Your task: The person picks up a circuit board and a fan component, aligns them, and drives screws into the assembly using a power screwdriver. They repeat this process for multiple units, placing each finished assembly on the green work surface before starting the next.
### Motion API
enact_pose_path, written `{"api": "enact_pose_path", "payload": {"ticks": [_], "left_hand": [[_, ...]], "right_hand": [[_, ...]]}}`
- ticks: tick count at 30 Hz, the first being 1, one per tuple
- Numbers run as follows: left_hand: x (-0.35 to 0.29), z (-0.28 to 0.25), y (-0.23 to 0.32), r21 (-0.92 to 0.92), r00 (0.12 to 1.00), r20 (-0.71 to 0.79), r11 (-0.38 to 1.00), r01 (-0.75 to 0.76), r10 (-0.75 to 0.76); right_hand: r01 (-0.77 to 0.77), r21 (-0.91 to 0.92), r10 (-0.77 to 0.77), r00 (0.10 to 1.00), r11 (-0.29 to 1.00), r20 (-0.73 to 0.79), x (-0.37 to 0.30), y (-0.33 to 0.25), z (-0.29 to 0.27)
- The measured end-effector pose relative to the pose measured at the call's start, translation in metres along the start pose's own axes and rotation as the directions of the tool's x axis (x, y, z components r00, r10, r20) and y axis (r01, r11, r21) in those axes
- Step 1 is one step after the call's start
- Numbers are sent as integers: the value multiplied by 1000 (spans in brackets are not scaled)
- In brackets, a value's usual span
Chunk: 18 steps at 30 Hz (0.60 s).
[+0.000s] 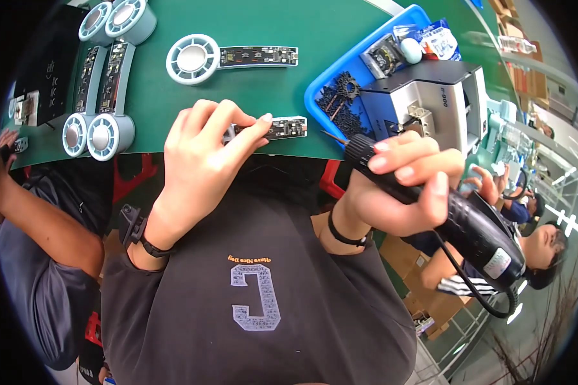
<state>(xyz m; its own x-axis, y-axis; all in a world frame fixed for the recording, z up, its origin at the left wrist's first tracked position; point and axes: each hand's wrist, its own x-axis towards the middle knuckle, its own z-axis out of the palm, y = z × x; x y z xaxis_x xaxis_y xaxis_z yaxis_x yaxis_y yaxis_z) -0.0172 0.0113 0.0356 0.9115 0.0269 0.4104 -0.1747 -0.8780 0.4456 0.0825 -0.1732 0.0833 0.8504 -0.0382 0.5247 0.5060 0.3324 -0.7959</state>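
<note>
Close to the green table's near edge, my left hand [202,151] is closed around a handle-shaped part with a circuit board [288,128]. Its thumb and forefinger press on the board, and the part's left end is hidden under the hand. My right hand [408,183] grips a black corded electric screwdriver [481,234], held tilted. The thin bit [332,137] points left, a short gap away from the board's right end. Beyond my left hand lies a similar light blue part with a round grille [192,59] and an exposed board.
Two more grille-ended parts [111,136] lie at the left beside a black box [45,77]. A blue tray [313,86] at the right holds dark screws, small bags and a grey-black screw feeder [446,96]. Other people sit at both sides; one bare arm [45,221] shows at the left.
</note>
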Motion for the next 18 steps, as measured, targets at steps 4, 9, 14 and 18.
{"api": "enact_pose_path", "payload": {"ticks": [4,9,14,18], "left_hand": [[-3,1,-2,9,1000,-16,1000,17,-17],[-5,5,-3,-4,999,-27,1000,20,-21],[-5,5,-3,-6,1000,-23,1000,19,-19],[-6,5,-4,-12,1000,-13,1000,23,-24]], "right_hand": [[-41,-127,40,999,991,-15,-8,9,17],[-61,-166,57,998,984,-28,-11,21,17],[-78,-203,68,996,976,-55,-13,30,15],[46,-84,-47,999,995,-13,-9,30,26]]}}
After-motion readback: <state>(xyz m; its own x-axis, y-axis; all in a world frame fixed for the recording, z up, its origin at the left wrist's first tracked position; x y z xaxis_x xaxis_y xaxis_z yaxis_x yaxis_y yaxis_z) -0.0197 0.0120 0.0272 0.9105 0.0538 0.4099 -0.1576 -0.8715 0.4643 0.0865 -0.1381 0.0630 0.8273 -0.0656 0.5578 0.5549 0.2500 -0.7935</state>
